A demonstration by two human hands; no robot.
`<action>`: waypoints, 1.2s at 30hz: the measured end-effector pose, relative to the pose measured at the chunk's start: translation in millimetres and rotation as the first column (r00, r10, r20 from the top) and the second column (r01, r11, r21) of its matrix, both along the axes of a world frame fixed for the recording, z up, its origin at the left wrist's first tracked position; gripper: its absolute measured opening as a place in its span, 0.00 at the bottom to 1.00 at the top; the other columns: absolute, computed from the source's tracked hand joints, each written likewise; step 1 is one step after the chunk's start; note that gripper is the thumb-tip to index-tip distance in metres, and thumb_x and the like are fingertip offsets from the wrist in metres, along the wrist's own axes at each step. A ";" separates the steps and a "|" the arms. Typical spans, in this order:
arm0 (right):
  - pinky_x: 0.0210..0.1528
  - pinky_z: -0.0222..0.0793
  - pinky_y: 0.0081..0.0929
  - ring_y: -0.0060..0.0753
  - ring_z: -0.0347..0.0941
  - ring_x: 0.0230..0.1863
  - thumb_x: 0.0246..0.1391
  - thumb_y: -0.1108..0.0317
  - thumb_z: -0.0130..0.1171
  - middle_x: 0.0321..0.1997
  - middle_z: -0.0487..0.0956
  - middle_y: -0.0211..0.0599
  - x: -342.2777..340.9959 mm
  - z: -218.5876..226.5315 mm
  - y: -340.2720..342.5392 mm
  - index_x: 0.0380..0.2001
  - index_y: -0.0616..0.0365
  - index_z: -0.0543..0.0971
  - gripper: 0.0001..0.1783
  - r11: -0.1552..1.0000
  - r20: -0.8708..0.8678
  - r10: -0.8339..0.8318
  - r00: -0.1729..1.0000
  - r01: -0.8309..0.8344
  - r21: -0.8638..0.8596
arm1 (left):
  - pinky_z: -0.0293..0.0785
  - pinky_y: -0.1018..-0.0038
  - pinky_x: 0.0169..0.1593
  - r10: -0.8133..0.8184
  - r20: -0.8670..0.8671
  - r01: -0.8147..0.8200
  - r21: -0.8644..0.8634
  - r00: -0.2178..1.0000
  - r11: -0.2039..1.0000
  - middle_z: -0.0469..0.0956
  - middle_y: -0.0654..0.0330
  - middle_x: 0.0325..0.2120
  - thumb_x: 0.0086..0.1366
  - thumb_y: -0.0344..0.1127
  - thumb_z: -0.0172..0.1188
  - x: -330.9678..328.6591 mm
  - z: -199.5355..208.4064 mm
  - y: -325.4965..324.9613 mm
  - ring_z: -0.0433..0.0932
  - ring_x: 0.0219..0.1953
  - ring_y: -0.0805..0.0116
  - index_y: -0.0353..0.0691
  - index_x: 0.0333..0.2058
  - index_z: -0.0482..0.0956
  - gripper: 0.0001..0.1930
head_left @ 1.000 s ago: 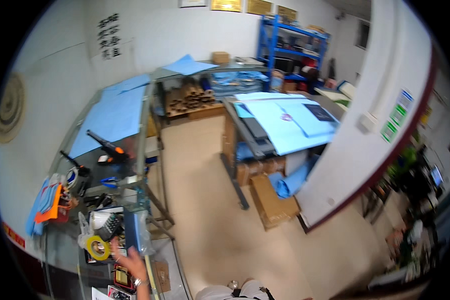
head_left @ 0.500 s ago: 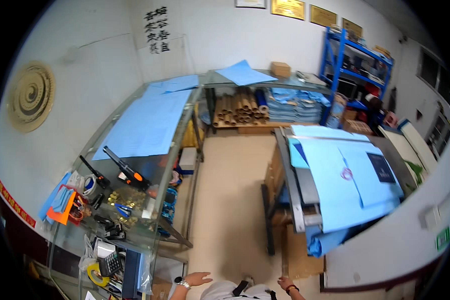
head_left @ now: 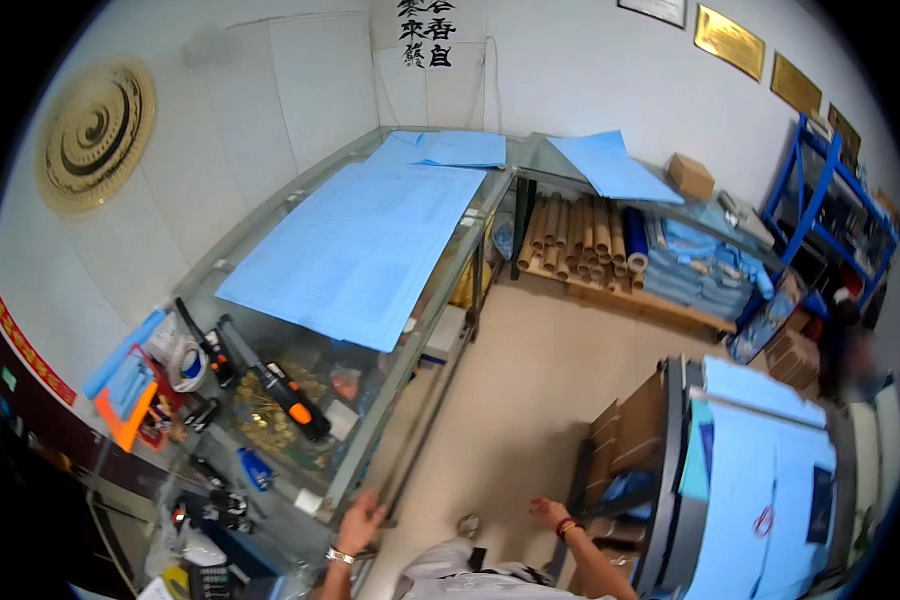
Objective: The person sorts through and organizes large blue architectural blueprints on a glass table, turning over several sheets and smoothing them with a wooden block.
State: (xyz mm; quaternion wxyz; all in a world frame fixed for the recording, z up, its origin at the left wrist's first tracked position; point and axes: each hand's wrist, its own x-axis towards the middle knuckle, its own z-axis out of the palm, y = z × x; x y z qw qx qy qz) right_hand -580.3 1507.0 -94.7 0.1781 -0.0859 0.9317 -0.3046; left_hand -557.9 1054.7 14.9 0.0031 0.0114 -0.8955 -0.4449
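Observation:
My left hand (head_left: 362, 518), with a silver watch (head_left: 340, 556) at the wrist, hangs beside the near edge of the glass-topped table (head_left: 360, 455); it holds nothing and its fingers are loosely apart. Low over the floor, left of the second table, my right hand (head_left: 548, 514) is empty, its fingers stretched out, with a dark red bracelet (head_left: 568, 526) on the wrist. Large blue sheets (head_left: 355, 250) lie flat on the glass table. Nearer to my left hand are a black and orange hand-held tool (head_left: 292, 395) and a blue stapler (head_left: 255, 468).
Right of me stands a table with blue sheets and folders (head_left: 755, 480). Brown cardboard tubes (head_left: 580, 235) and stacked blue paper (head_left: 700, 260) fill a low shelf at the back. A blue metal rack (head_left: 800, 190) stands in the far right corner. Tiled floor (head_left: 510, 350) runs between the tables.
My view has turned left and come closer to the glass table. My left hand has risen to near its edge; my right hand has lifted further into view. Both stay empty.

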 end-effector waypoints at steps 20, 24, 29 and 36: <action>0.42 0.68 0.33 0.39 0.72 0.41 0.49 0.56 0.57 0.43 0.74 0.44 -527.0 91.3 62.2 0.48 0.57 0.70 0.24 0.978 -0.183 -0.121 0.976 0.086 -0.188 | 0.55 0.58 0.58 0.152 -0.010 -0.144 -0.387 0.988 0.911 0.57 0.46 0.55 0.53 0.36 0.58 -404.5 31.4 126.3 0.56 0.56 0.45 0.38 0.54 0.59 0.30; 0.46 0.67 0.33 0.43 0.70 0.44 0.48 0.59 0.58 0.45 0.73 0.47 -647.3 125.3 -18.5 0.47 0.58 0.70 0.24 0.954 -0.212 0.045 0.976 -0.105 -0.280 | 0.57 0.58 0.57 0.252 -0.079 -0.263 -0.366 0.965 0.893 0.59 0.46 0.54 0.51 0.33 0.59 -441.3 29.6 121.1 0.57 0.55 0.45 0.39 0.52 0.62 0.28; 0.48 0.64 0.34 0.43 0.67 0.48 0.47 0.57 0.58 0.47 0.71 0.48 -750.5 135.0 -117.5 0.48 0.62 0.69 0.28 0.891 -0.226 0.250 0.942 -0.315 -0.328 | 0.56 0.59 0.57 0.408 -0.107 -0.420 -0.298 0.907 0.857 0.59 0.48 0.54 0.48 0.28 0.59 -478.9 25.4 121.9 0.56 0.56 0.46 0.40 0.51 0.64 0.29; 0.54 0.59 0.36 0.49 0.62 0.53 0.44 0.53 0.61 0.49 0.69 0.54 -884.8 141.0 -213.1 0.49 0.68 0.67 0.34 0.874 -0.295 0.326 0.898 -0.406 -0.269 | 0.55 0.59 0.59 0.356 -0.082 -0.361 -0.352 0.931 0.863 0.58 0.52 0.56 0.48 0.29 0.60 -558.4 27.6 128.8 0.56 0.58 0.49 0.43 0.52 0.64 0.29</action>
